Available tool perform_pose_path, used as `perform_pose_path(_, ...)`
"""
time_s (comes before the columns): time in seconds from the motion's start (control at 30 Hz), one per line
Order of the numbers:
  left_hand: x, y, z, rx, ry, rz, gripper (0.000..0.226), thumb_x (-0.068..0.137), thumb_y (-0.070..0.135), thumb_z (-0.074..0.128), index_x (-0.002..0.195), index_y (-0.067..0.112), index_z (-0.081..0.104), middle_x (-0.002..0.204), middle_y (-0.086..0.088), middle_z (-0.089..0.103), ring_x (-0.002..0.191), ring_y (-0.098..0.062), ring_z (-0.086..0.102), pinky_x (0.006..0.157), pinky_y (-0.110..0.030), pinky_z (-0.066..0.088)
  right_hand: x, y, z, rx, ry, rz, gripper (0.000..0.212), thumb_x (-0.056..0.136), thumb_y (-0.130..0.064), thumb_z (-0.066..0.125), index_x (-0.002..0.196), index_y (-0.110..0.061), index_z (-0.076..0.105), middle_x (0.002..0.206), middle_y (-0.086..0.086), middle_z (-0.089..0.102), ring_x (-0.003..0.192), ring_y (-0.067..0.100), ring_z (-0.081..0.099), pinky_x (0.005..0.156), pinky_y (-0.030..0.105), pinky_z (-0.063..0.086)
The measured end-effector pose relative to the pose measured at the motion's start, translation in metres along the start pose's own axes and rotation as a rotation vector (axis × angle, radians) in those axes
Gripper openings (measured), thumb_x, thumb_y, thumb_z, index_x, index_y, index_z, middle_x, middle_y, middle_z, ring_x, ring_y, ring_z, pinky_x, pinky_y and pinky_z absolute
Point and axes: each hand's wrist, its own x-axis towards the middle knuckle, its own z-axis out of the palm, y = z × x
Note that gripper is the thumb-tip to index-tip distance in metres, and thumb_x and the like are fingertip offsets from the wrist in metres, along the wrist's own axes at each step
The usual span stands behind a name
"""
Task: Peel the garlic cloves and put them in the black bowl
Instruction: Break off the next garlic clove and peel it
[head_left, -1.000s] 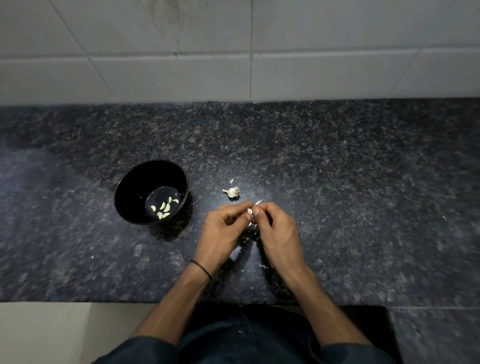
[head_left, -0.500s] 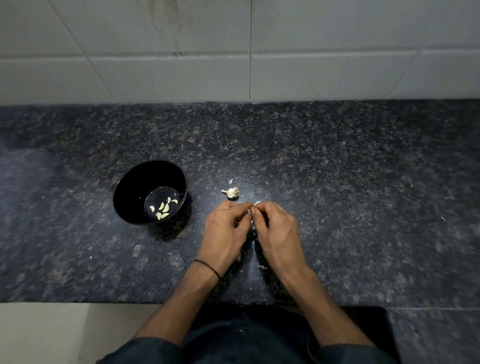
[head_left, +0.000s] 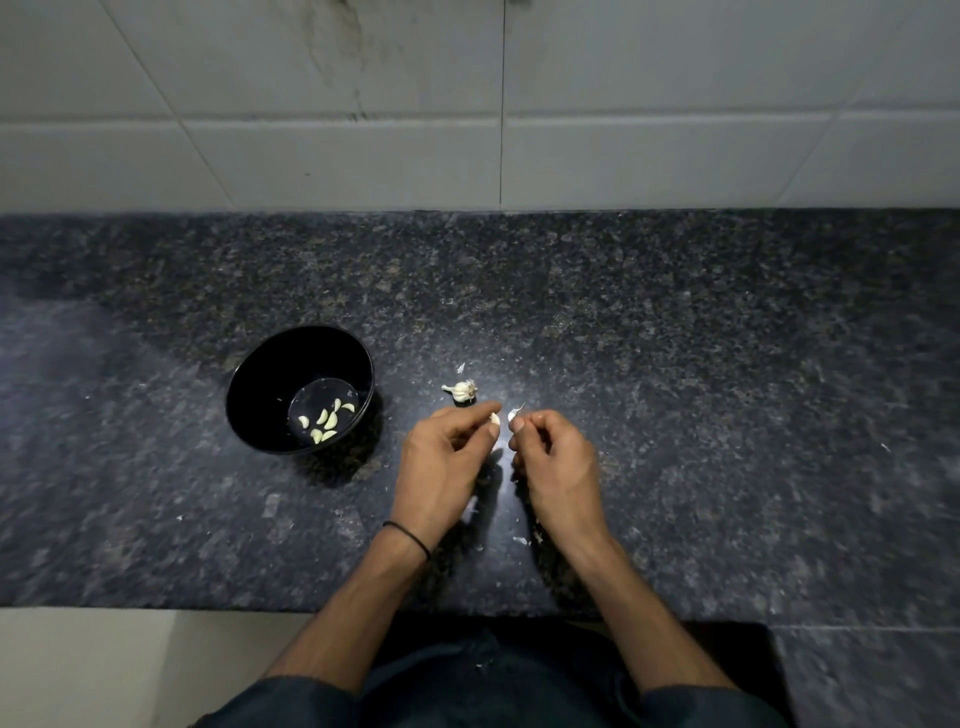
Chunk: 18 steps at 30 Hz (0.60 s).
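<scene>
My left hand (head_left: 441, 462) pinches a pale garlic clove (head_left: 494, 419) between thumb and fingertips above the dark counter. A small gap away, my right hand (head_left: 558, 462) pinches a thin strip of garlic skin (head_left: 515, 413) that sticks up from its fingertips. The rest of the garlic head (head_left: 461, 389) lies on the counter just beyond my left hand. A black bowl (head_left: 260, 384) stands to the left, holding several peeled cloves (head_left: 324, 420).
Bits of papery skin (head_left: 521, 540) lie on the granite counter (head_left: 675, 389) under and between my wrists. A tiled wall (head_left: 498, 104) closes the back. The counter's front edge runs just before my forearms.
My hands were together at the clove; now they have drawn a little apart, the right one pulling a strip of skin away from the clove in the left.
</scene>
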Motion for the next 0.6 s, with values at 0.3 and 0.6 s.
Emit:
perform_pose_path(0.3,0.000,-0.013,-0.003,0.015,0.003,-0.009,0.027,0.094,0.010,0.069,0.117,0.022,0.075,0.112,0.008,0.073,0.104,0.002,0.066,0.094,-0.016,0.047,0.003,0.003,-0.003,0.038,-0.042,0.042,0.015,0.102,-0.023,0.056,0.096,-0.020,0.070,0.083,-0.005,0.071,0.074,0.009,0.066,0.070,0.033,0.056)
perform_pose_path(0.6,-0.004,-0.010,0.000,0.320,0.063,0.228,0.025,0.092,0.012,0.070,0.116,0.015,0.076,0.094,0.011,0.062,0.081,0.002,0.059,0.080,-0.015,0.048,0.000,-0.006,-0.001,-0.209,-0.071,-0.179,0.011,0.099,-0.026,0.063,0.097,-0.019,0.071,0.088,-0.010,0.069,0.081,0.001,0.063,0.071,0.010,0.045)
